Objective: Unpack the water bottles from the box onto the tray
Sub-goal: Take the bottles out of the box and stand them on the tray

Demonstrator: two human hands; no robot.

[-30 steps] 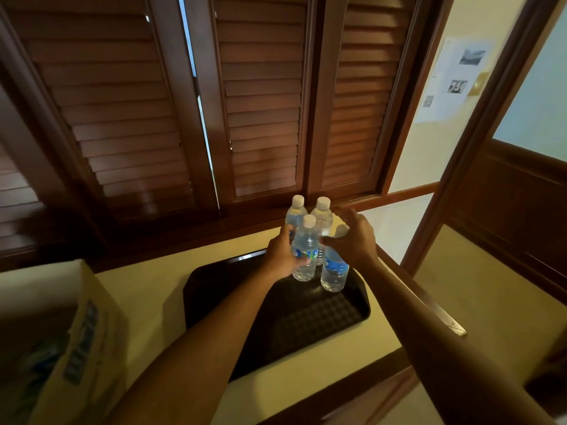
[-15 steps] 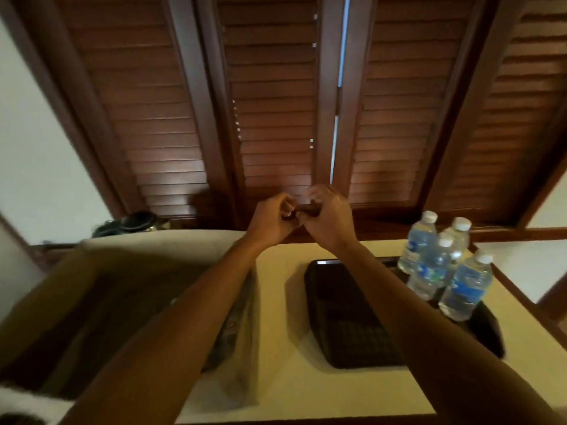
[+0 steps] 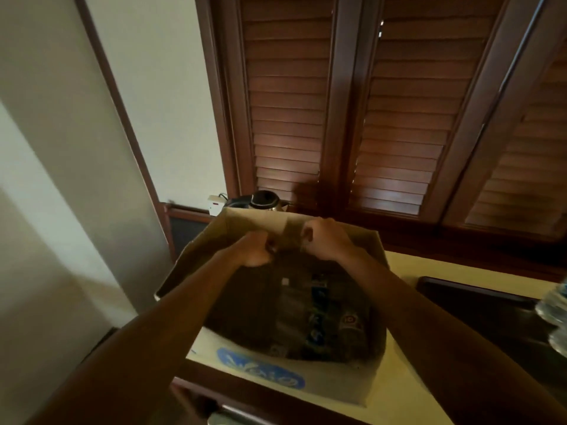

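An open cardboard box [image 3: 254,223] with a blue oval logo on its near flap stands on the cream counter. Its inside is dark. Several water bottles [image 3: 316,317] with blue labels lie in it, dimly seen. My left hand [image 3: 256,251] and my right hand [image 3: 322,240] hover over the far part of the box, close together. Both have the fingers curled in, and I see nothing held in them. The dark tray [image 3: 478,305] lies to the right of the box. Bottles on the tray [image 3: 555,308] show only partly at the right edge.
A kettle [image 3: 267,200] and a small white plug unit [image 3: 214,205] stand behind the box. Brown louvred shutters [image 3: 399,133] run along the back. A pale wall [image 3: 76,179] closes off the left. The counter's wooden front edge [image 3: 214,400] is just below the box.
My hands let go of the bottles on the tray and moved left to above the box. The view swung left with them, so the tray now sits at the right edge.
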